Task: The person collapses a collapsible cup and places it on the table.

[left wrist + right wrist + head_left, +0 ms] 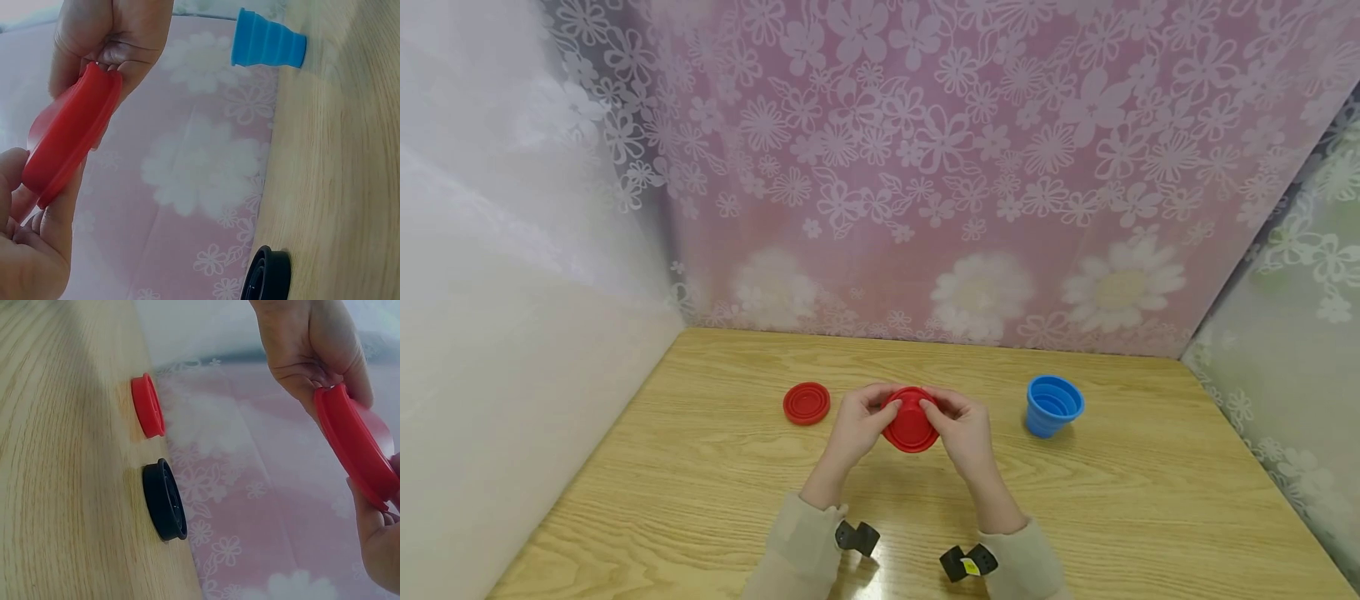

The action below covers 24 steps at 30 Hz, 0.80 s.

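A red collapsible cup [912,429], folded nearly flat, is held up off the table between both hands. The left hand [857,421] grips its left side, thumb on the face turned towards me and fingers behind. Opposite it, the right hand [964,429] pinches the right side in the same way. Seen edge-on in the left wrist view, the red cup [72,134] shows a thick wall and a wider rim. The right wrist view shows the right hand [381,556] at the lower end of the cup [356,447] and the left hand [312,350] at the upper end.
A second flattened red cup [807,403] lies on the wooden table [700,500] to the left. To the right, a blue collapsible cup [1052,406] stands extended. A black flattened cup [165,500] lies near the red one in the right wrist view. Floral curtains [925,167] surround the table.
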{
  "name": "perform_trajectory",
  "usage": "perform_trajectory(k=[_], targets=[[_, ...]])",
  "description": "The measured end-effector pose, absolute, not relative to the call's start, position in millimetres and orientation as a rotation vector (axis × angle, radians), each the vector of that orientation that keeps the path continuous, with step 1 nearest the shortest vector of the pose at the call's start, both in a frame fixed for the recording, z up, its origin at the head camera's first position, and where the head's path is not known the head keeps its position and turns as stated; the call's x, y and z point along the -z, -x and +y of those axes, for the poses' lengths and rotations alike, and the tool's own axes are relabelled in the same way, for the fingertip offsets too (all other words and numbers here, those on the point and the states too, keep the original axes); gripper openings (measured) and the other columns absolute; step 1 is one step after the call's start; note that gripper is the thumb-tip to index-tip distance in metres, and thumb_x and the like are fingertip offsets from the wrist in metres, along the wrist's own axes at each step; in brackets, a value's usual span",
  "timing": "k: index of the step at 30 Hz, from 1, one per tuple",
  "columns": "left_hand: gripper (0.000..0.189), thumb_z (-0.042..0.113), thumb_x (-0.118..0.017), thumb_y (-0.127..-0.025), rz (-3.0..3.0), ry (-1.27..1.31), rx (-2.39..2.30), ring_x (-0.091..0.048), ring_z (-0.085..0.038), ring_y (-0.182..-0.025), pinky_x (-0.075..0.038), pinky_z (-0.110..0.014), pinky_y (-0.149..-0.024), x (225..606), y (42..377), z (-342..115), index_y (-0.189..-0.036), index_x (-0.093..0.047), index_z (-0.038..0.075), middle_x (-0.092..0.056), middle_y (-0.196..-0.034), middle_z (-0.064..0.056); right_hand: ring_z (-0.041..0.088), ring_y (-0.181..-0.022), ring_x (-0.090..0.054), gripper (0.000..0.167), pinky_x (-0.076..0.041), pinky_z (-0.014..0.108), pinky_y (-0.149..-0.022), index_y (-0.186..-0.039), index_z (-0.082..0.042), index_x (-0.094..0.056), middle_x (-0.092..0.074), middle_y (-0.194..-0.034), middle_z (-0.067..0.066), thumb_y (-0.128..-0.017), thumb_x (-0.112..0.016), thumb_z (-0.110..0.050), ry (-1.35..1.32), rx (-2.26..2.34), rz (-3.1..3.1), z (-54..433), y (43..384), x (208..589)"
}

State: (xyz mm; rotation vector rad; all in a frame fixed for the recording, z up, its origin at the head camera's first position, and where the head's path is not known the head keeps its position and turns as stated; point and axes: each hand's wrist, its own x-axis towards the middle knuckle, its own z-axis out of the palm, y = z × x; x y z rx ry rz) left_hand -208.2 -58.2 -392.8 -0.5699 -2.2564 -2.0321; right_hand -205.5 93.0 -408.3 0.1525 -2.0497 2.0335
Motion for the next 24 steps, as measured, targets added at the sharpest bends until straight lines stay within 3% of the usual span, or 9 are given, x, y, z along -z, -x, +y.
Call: perform_trajectory(k=[7, 13, 24], targets=[[0.019, -0.004, -0.053, -0.085, -2.283, 0.587, 1.919, -0.059, -0.017, -0.071, -0.051, -0.022, -0.059, 391.3, 206.5, -57.2, -0.102, -0.061, -0.009, -0.062, -0.09, -0.019, 0.006, -0.069, -0.059, 0.017, -0.05, 0.019, -0.058, -0.095, 0.015, -0.062, -0.061, -0.092, 0.027, -0.079, -0.059, 0.009, -0.166, -1.972, -2.081, 89.2, 196.9, 394.9], [0.02, 0.0, -0.053, -0.087, -2.271, 0.569, 1.947, -0.058, -0.016, -0.075, -0.05, -0.022, -0.061, 392.5, 207.1, -57.5, -0.104, -0.06, -0.008, -0.062, -0.092, -0.019, 0.006, -0.07, -0.059, 0.019, -0.051, 0.021, -0.06, -0.099, 0.013, -0.061, -0.061, -0.093, 0.025, -0.082, -0.058, 0.004, -0.148, -2.024, -2.05, 90.2, 199.0, 398.5], [0.026, 0.007, -0.051, -0.09, -2.253, 0.522, 2.061, -0.056, -0.008, -0.068, -0.05, -0.02, -0.057, 393.2, 208.7, -58.8, -0.11, -0.057, -0.008, -0.061, -0.091, -0.019, 0.012, -0.076, -0.061, 0.027, -0.051, 0.024, -0.063, -0.106, 0.009, -0.06, -0.06, -0.098, 0.023, -0.086, -0.057, -0.009, -0.208, -2.073, -1.985, 94.6, 207.5, 414.8]])
